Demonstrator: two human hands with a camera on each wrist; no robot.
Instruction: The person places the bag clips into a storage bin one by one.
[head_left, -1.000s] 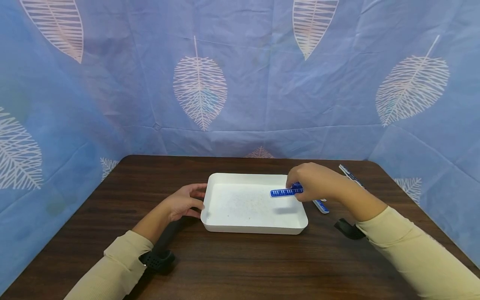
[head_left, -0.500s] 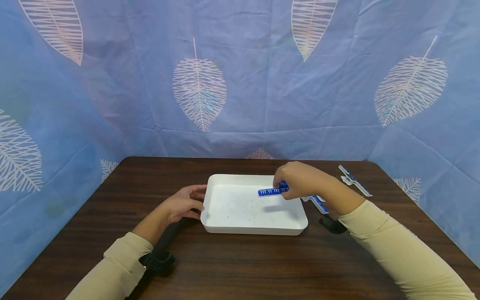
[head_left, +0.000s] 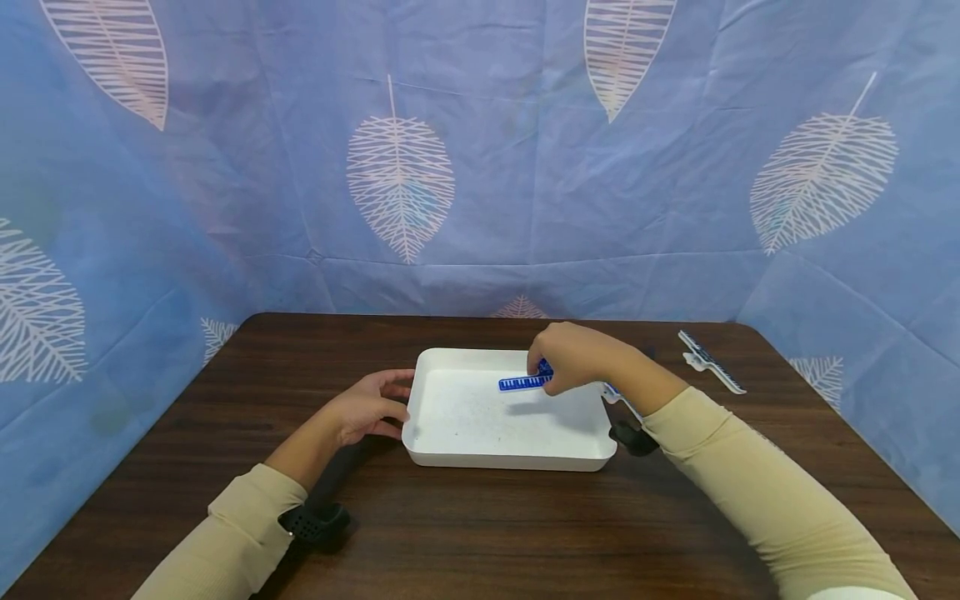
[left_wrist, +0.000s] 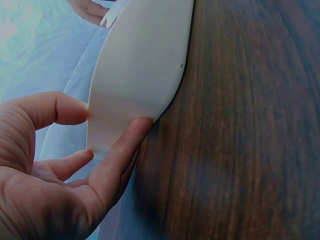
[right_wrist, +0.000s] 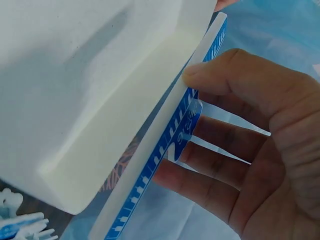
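Note:
My right hand [head_left: 573, 358] pinches a long blue-and-white clip with a piano-key pattern [head_left: 521, 383] over the white tray [head_left: 510, 461]. In the right wrist view the thumb lies on the white edge of the piano-key clip [right_wrist: 150, 160], with the fingers behind it around its blue tab; its length runs along the tray's wall in this view. At the tray's left end, my left hand [head_left: 367, 408] rests its fingertips on the outside. The left wrist view shows those fingers spread, touching the outer wall of the tray [left_wrist: 140, 65].
Another piano-key clip, dark blue and white [head_left: 712, 364], lies at the table's back right. Right of the tray, a blue clip [head_left: 612, 395] is partly hidden by my right forearm. The dark wooden table [head_left: 480, 533] meets a blue leaf-print cloth [head_left: 487, 183] behind.
My right hand has moved left with the piano-key clip, farther over the tray; its forearm now uncovers the back-right clip. The left hand and the tray have stayed in place.

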